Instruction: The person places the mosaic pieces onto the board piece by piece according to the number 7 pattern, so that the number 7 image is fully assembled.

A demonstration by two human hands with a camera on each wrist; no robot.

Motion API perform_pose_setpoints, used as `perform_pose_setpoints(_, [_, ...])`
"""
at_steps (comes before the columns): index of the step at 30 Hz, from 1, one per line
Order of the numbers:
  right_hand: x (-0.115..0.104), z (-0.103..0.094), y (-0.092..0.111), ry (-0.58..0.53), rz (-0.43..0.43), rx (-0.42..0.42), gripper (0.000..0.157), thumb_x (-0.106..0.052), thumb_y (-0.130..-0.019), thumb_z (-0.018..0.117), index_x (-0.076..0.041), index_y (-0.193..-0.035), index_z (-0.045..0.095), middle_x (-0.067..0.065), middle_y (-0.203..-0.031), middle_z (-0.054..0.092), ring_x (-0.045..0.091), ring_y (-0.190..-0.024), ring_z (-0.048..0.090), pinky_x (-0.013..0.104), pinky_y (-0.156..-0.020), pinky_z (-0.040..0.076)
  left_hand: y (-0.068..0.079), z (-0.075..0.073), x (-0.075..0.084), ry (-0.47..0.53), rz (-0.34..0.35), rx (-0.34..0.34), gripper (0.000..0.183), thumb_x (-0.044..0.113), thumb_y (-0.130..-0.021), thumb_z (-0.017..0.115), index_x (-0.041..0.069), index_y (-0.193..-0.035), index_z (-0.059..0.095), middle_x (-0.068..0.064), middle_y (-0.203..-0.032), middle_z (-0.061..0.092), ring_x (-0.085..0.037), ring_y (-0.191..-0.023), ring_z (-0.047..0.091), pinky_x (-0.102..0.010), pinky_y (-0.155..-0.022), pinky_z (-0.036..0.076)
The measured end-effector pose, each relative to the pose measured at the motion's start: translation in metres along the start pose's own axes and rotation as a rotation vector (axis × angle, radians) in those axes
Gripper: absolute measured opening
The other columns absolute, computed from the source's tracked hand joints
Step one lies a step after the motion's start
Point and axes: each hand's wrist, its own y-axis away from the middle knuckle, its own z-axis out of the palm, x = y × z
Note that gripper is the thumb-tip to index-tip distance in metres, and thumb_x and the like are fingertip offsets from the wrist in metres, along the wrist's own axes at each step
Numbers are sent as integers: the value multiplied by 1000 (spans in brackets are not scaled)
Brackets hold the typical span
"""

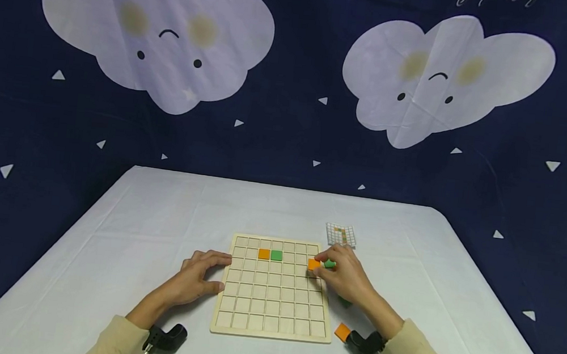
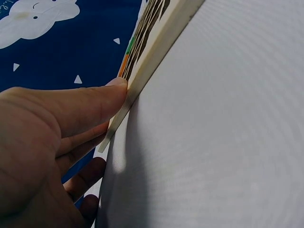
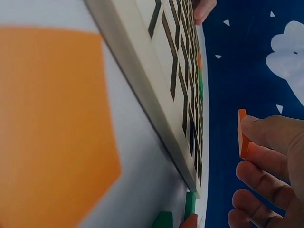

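Observation:
A wooden grid board (image 1: 272, 308) lies flat on the table. My left hand (image 1: 190, 280) rests at its left edge, thumb and forefinger touching the side, fingers fairly straight. Between thumb and fingers of my right hand (image 1: 351, 276) is pinched an orange square tile (image 1: 313, 265). That tile is held up off the board near its upper right side, as the right wrist view also shows (image 3: 242, 135). Side by side in the second row sit another orange tile (image 1: 263, 254) and a green tile (image 1: 276, 255).
Right of the board lie loose tiles: a green one (image 1: 329, 264) partly behind my right hand, another green one (image 1: 345, 301) under the wrist, and an orange one (image 1: 342, 332) nearer me. A small card with a printed grid pattern (image 1: 340, 234) lies beyond the board's upper right corner.

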Motion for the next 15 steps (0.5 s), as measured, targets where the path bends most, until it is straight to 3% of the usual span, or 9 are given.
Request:
perform_pose_setpoints(10, [-5, 6, -9, -29, -34, 7, 19, -21, -78, 74, -15, -96, 72, -3, -91, 61, 19, -97, 51, 44, -91, 41, -1, 1, -1, -6, -3, -1, 50, 18, -77, 74, 11, -124, 59, -4, -137, 53, -25, -120, 39, -43, -92, 22])
perform_pose_setpoints(13, [-7, 9, -12, -31, -35, 10, 19, -21, -78, 74, -15, -96, 72, -4, -90, 61, 17, -94, 51, 40, -89, 42, -1, 1, -2, -5, -3, 1, 50, 18, -77, 74, 11, -124, 59, -5, -137, 53, -26, -121, 39, -43, -92, 22])
perform_pose_setpoints(15, [-9, 10, -14, -32, -32, 8, 19, -20, -77, 74, -16, -95, 72, -5, -90, 61, 15, -90, 48, 34, -79, 40, -1, 1, -2, -6, -3, 2, 50, 18, -77, 74, 11, -124, 59, -4, -137, 53, -26, -121, 39, -43, -92, 22])
